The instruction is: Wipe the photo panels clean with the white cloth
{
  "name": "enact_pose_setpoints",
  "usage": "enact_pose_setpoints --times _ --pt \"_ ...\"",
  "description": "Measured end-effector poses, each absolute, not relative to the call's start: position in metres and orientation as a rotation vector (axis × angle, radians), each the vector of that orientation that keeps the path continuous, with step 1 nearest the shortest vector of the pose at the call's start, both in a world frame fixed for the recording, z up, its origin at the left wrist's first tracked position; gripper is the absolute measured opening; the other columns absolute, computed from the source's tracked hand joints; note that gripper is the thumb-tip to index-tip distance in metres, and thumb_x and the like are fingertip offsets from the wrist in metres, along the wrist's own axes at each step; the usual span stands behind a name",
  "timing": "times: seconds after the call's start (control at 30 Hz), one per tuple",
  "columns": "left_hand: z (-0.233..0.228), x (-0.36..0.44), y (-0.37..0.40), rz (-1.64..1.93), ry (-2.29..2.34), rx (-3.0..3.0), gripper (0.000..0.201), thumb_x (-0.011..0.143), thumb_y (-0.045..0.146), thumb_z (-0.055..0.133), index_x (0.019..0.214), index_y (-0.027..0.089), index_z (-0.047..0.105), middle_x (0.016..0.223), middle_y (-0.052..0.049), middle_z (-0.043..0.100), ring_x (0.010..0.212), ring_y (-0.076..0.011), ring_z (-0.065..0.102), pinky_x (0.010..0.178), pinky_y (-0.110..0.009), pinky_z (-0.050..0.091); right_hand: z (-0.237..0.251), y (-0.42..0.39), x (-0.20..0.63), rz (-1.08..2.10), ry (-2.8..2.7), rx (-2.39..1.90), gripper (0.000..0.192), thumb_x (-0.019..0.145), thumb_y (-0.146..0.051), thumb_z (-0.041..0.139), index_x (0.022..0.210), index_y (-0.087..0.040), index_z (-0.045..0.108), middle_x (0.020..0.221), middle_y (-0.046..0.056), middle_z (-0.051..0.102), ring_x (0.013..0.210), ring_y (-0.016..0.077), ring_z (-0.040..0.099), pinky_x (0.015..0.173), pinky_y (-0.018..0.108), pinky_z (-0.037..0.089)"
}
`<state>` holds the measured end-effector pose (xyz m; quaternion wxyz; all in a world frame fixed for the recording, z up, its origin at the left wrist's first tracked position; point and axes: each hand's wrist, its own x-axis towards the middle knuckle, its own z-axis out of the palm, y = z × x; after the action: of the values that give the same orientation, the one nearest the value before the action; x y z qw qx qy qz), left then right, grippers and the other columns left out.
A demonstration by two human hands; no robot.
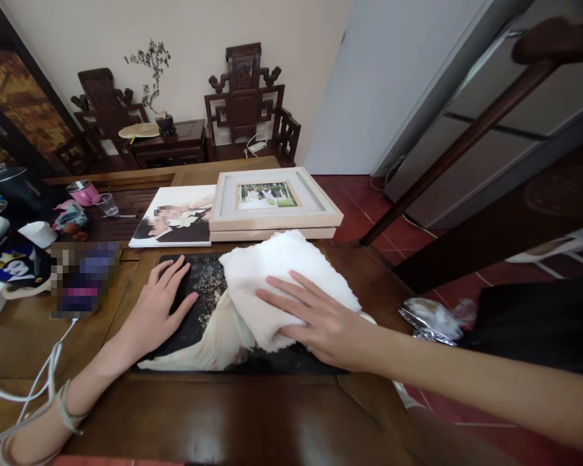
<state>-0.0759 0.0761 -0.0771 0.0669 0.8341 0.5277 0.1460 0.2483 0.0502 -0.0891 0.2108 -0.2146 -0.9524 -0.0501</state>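
A black picture panel [175,336] lies flat on the wooden table, with a pale, dress-like shape [218,343] and a speckled patch on its surface. My right hand [315,317] holds a fluffy white cloth [291,265] against the panel's right part, its fingers spread over the top. The cloth hides much of the panel. At the panel's left edge rests my left hand [162,301], fingers stretched out and nothing in them.
Behind the panel lie stacked picture frames [276,223] and a photo print [172,217]. A blurred-out item [85,278], white cables [51,382], a mug [17,262] and a plastic cup [107,205] stand left. A dark wooden chair [466,149] is close on the right.
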Motion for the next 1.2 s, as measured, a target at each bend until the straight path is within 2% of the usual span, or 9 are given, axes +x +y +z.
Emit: enact_pose_setpoints --times 0.1,0.2,0.27,0.37,0.43,0.6,0.8,1.07,1.2 --pt "-0.079 -0.077 0.080 0.490 1.581 2.503 0.056 0.095 0.050 0.043 0.142 0.020 0.041 0.152 -0.012 0.041 0.143 -0.0296 0.027 0.113 -0.056 0.032 -0.087 0.058 0.244 -0.171 -2.662 -0.553 0.030 0.079 -0.005 0.051 0.099 -0.019 0.069 0.135 0.021 0.056 0.132 0.0376 0.045 0.103 0.066 0.037" --pt "-0.080 -0.077 0.082 0.472 1.605 2.471 0.057 0.095 0.051 0.043 0.145 0.022 0.038 0.156 -0.011 0.035 0.144 -0.0287 0.027 0.114 -0.055 0.031 -0.081 0.065 0.237 -0.076 -2.708 -0.623 0.033 0.075 -0.006 0.056 0.100 -0.022 0.071 0.126 0.017 0.062 0.124 0.0383 0.051 0.102 0.068 0.036" --pt "-0.081 -0.077 0.082 0.471 1.626 2.441 0.060 0.094 0.052 0.043 0.147 0.023 0.034 0.158 -0.010 0.031 0.145 -0.0276 0.027 0.116 -0.054 0.028 -0.077 0.066 0.232 0.076 -2.726 -0.751 0.039 0.071 -0.004 0.057 0.102 -0.023 0.071 0.138 0.017 0.053 0.132 0.0394 0.042 0.105 0.067 0.033" --pt "-0.080 -0.079 0.083 0.455 1.642 2.372 0.062 0.093 0.055 0.044 0.147 0.025 0.035 0.159 -0.010 0.029 0.146 -0.0277 0.026 0.117 -0.055 0.025 -0.072 0.065 0.232 0.251 -2.779 -0.839 0.051 0.067 0.003 0.055 0.109 -0.022 0.069 0.159 0.015 0.025 0.146 0.0392 0.015 0.109 0.065 0.026" --pt "-0.079 -0.081 0.084 0.413 1.604 2.340 0.067 0.091 0.059 0.047 0.147 0.026 0.035 0.160 -0.010 0.027 0.147 -0.0294 0.024 0.116 -0.057 0.024 -0.068 0.066 0.235 0.299 -2.858 -0.801 0.055 0.066 0.005 0.052 0.111 -0.022 0.068 0.160 0.014 0.022 0.147 0.0389 0.009 0.110 0.067 0.022" --pt "-0.073 -0.084 0.084 0.302 1.542 2.363 0.084 0.083 0.064 0.057 0.152 0.028 0.026 0.162 -0.011 0.018 0.149 -0.0322 0.017 0.116 -0.060 0.021 -0.068 0.076 0.236 0.333 -2.919 -0.723 0.059 0.063 0.002 0.053 0.116 -0.019 0.065 0.154 0.020 0.034 0.144 0.0414 0.018 0.108 0.071 0.022" --pt "-0.072 -0.080 0.081 0.246 1.614 2.369 0.076 0.093 0.061 0.040 0.154 0.025 0.014 0.163 -0.011 0.014 0.150 -0.0291 0.016 0.116 -0.058 0.023 -0.066 0.066 0.234 0.366 -2.822 -0.752 0.055 0.063 0.003 0.049 0.113 -0.015 0.065 0.151 0.021 0.039 0.145 0.0378 0.017 0.112 0.068 0.019" --pt "-0.078 -0.078 0.083 0.235 1.659 2.404 0.068 0.096 0.059 0.033 0.154 0.027 0.018 0.163 -0.006 0.016 0.149 -0.0271 0.019 0.116 -0.055 0.026 -0.034 0.006 0.249 0.483 -2.794 -0.810 0.032 0.082 -0.008 0.049 0.103 -0.025 0.067 0.151 0.006 0.043 0.143 0.0278 0.029 0.117 0.048 0.028" --pt "-0.080 -0.076 0.082 0.230 1.695 2.408 0.068 0.096 0.060 0.033 0.153 0.026 0.019 0.163 -0.006 0.016 0.149 -0.0272 0.019 0.116 -0.055 0.026 -0.034 0.016 0.262 0.363 -2.701 -0.974 0.034 0.088 -0.007 0.043 0.103 -0.027 0.066 0.155 0.000 0.037 0.141 0.0242 0.034 0.112 0.044 0.038"
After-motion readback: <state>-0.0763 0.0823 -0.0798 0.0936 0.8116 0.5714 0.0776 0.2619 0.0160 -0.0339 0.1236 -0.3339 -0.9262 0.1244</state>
